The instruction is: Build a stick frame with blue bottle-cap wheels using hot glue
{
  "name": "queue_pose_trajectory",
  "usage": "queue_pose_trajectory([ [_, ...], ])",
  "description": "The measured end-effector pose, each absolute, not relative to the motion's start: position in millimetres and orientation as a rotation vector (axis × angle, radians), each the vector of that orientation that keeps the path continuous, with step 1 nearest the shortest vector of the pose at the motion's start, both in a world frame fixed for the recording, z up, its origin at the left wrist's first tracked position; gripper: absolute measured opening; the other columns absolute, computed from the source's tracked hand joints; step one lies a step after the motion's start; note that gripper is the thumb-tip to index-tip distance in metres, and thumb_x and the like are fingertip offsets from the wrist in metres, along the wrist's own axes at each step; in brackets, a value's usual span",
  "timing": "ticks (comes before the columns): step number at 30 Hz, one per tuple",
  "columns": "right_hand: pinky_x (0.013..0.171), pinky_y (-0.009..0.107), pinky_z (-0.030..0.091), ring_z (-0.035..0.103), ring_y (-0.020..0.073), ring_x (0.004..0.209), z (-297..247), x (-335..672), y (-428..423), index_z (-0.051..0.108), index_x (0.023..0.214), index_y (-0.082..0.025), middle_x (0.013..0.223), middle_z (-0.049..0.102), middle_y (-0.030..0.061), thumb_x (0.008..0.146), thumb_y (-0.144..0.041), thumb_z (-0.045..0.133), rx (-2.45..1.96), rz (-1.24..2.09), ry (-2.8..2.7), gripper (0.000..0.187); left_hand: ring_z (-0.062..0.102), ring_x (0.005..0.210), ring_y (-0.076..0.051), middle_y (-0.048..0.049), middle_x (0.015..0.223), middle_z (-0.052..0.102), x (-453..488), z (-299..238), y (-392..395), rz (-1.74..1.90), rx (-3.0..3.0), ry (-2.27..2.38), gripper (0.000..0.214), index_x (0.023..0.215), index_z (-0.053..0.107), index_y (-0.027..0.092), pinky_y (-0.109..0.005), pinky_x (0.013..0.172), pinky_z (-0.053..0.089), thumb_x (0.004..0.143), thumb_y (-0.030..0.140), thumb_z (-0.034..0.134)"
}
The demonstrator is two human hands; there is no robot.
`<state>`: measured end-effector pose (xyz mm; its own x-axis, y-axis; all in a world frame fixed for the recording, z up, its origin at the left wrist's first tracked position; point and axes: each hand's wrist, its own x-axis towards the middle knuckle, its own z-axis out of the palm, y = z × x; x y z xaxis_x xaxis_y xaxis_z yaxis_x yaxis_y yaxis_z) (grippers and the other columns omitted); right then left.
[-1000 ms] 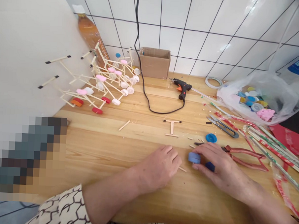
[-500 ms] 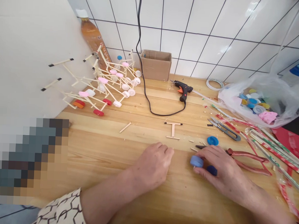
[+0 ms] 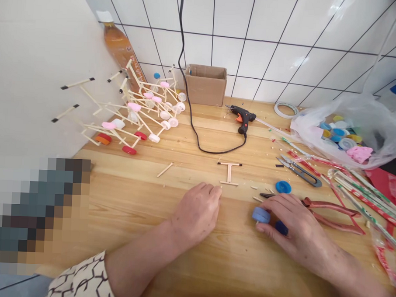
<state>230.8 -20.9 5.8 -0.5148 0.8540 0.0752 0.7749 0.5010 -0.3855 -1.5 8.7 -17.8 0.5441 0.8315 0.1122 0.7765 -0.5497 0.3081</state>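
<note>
Head view: left hand (image 3: pixel 197 214) empty, fingers together, resting on counter (image 3: pixel 133 198); T-shaped wooden stick frame (image 3: pixel 229 172) just ahead of it. Right hand (image 3: pixel 296 227) curled over light-blue bottle cap (image 3: pixel 261 215) and dark-blue bottle cap (image 3: pixel 281 228), can't tell if gripping; red-handled pliers (image 3: pixel 333 209) just beyond.

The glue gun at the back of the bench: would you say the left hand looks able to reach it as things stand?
Probably yes. The left hand rests empty on the wooden bench. Only a small T of sticks lies near its path to the glue gun, and it looks low enough to pass over, as does the cord.
</note>
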Motion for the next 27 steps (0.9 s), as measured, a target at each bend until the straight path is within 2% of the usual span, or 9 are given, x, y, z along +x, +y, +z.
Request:
queue_pose_trajectory([
  [5,0.072,0.037,0.044,0.055,0.0215,0.080,5,231,-21,0.057,0.091,-0.019,0.085,0.062,0.0069,0.085,-0.031,0.056,-1.367,0.439,-2.490,0.014,0.056,0.072,-0.018,-0.0048,0.075,0.061,-1,-18,10,0.413,2.504,1.350,0.010,0.080,0.053,0.015,-0.031,0.067,0.046,0.086,0.012,0.045],
  [8,0.072,0.037,0.044,0.055,0.0213,0.080,5,232,-20,0.057,0.092,-0.019,0.085,0.062,0.0065,0.084,-0.030,0.057,-1.361,0.419,-2.486,0.013,0.055,0.071,-0.017,-0.0026,0.075,0.061,-3,-14,13,0.414,2.401,1.368,0.005,0.077,0.052,0.017,-0.029,0.065,0.045,0.081,0.013,0.053],
  [13,0.072,0.038,0.045,0.056,0.0217,0.080,3,234,-20,0.057,0.094,-0.018,0.086,0.063,0.0068,0.084,-0.029,0.056,-1.376,0.403,-2.480,0.015,0.056,0.069,-0.015,0.0015,0.072,0.060,-13,-5,22,0.351,2.213,1.385,0.012,0.078,0.055,0.018,-0.027,0.064,0.043,0.072,0.013,0.064],
  [19,0.073,0.038,0.045,0.056,0.0217,0.080,2,236,-20,0.057,0.093,-0.019,0.087,0.062,0.0067,0.084,-0.031,0.057,-1.371,0.417,-2.487,0.015,0.056,0.071,-0.015,0.0016,0.071,0.061,-17,0,26,0.250,2.225,1.333,0.011,0.070,0.056,0.018,-0.026,0.063,0.041,0.071,0.010,0.062],
  [22,0.074,0.038,0.045,0.057,0.0221,0.083,1,238,-20,0.057,0.096,-0.019,0.089,0.063,0.0072,0.084,-0.031,0.057,-1.367,0.414,-2.488,0.017,0.057,0.073,-0.016,0.0007,0.073,0.062,-19,2,28,0.228,2.240,1.330,0.008,0.071,0.058,0.018,-0.027,0.065,0.043,0.072,0.013,0.063],
  [25,0.074,0.039,0.045,0.057,0.0224,0.083,0,241,-19,0.057,0.095,-0.020,0.089,0.063,0.0071,0.084,-0.032,0.057,-1.371,0.415,-2.506,0.016,0.059,0.078,-0.018,-0.0018,0.080,0.065,-32,9,36,0.285,2.243,1.476,0.001,0.076,0.061,0.018,-0.029,0.071,0.045,0.075,0.018,0.061],
  [27,0.074,0.040,0.045,0.057,0.0224,0.081,-1,243,-18,0.057,0.092,-0.020,0.089,0.063,0.0066,0.084,-0.033,0.057,-1.371,0.405,-2.522,0.016,0.060,0.077,-0.019,-0.0034,0.082,0.066,-47,14,44,0.292,2.225,1.702,0.007,0.081,0.062,0.018,-0.030,0.071,0.045,0.079,0.018,0.055],
])
